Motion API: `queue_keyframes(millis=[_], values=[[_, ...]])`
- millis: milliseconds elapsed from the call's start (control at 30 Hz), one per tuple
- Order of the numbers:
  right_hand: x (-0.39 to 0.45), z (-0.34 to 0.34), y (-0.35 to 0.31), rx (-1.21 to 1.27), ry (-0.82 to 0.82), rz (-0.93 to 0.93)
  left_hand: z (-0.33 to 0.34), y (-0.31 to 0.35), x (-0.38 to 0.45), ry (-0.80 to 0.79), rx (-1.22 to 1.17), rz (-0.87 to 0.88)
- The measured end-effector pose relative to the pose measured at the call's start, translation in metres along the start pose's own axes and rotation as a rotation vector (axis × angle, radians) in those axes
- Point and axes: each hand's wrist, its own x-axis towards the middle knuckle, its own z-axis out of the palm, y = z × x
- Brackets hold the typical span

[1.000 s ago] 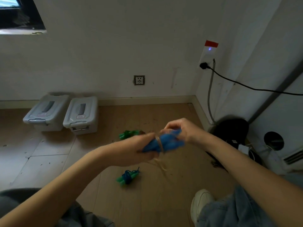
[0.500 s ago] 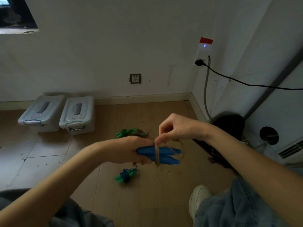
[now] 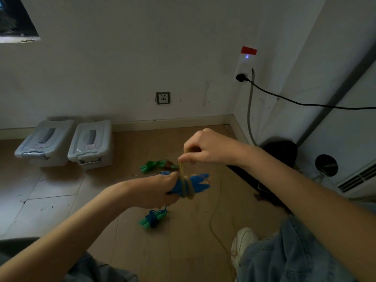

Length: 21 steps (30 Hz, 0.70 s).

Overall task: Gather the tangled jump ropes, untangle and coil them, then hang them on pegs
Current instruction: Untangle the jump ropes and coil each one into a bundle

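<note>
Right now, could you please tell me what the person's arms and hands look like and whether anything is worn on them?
Both forearms are bare up to the frame edge: no sleeves, gloves, watch or bracelet show. The left hand and right hand carry no visible rings or markings, and the fingers are uncovered. Lower down, faded blue denim trousers and a white lace-up sneaker are worn.

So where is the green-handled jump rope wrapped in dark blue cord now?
In the head view, the green-handled jump rope wrapped in dark blue cord lies on the wooden floor, just below the left hand.
</note>
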Motion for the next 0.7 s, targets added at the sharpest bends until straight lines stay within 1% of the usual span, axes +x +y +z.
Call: queue_keyframes(millis=[67, 100, 167, 233, 267, 300, 333, 367, 433, 467, 500, 533, 600, 633, 667, 700], values=[[0.003, -0.003, 0.013, 0.074, 0.004, 0.037, -0.007, 0.011, -0.012, -0.035, -0.105, 0.135], [0.001, -0.002, 0.019, 0.120, 0.007, 0.052, -0.011, 0.014, -0.018, -0.027, -0.197, 0.181], [-0.005, 0.006, 0.031, 0.206, 0.004, 0.087, -0.024, 0.012, -0.026, 0.076, -0.433, 0.197], [-0.018, 0.018, 0.036, 0.260, -0.022, 0.127, -0.035, 0.001, -0.026, 0.256, -0.630, 0.101], [-0.024, 0.025, 0.034, 0.261, -0.046, 0.132, -0.037, -0.007, -0.022, 0.342, -0.671, 0.020], [-0.028, 0.030, 0.028, 0.229, -0.074, 0.112, -0.036, -0.012, -0.016, 0.400, -0.656, -0.064], [-0.029, 0.032, 0.021, 0.146, -0.103, 0.069, -0.033, -0.015, -0.007, 0.422, -0.600, -0.134], [-0.027, 0.033, 0.014, 0.008, -0.121, 0.009, -0.029, -0.016, 0.001, 0.418, -0.531, -0.182], [-0.018, 0.024, 0.002, -0.306, -0.100, -0.079, -0.020, -0.014, 0.012, 0.343, -0.323, -0.204], [-0.012, 0.016, -0.001, -0.376, -0.064, -0.081, -0.017, -0.012, 0.013, 0.262, -0.228, -0.175], [-0.007, 0.006, -0.002, -0.394, -0.040, -0.066, -0.015, -0.010, 0.010, 0.164, -0.186, -0.127], [-0.003, -0.002, -0.002, -0.347, -0.051, -0.039, -0.015, -0.006, 0.005, 0.061, -0.190, -0.081], [0.003, -0.009, 0.000, -0.094, -0.118, -0.012, -0.022, 0.003, -0.010, -0.117, -0.213, 0.022], [0.005, -0.009, 0.002, 0.058, -0.142, -0.014, -0.027, 0.004, -0.017, -0.177, -0.221, 0.080], [0.005, -0.006, 0.003, 0.213, -0.149, -0.015, -0.033, 0.005, -0.024, -0.198, -0.253, 0.141], [0.003, -0.001, 0.005, 0.360, -0.133, -0.015, -0.038, 0.002, -0.031, -0.173, -0.334, 0.201]])
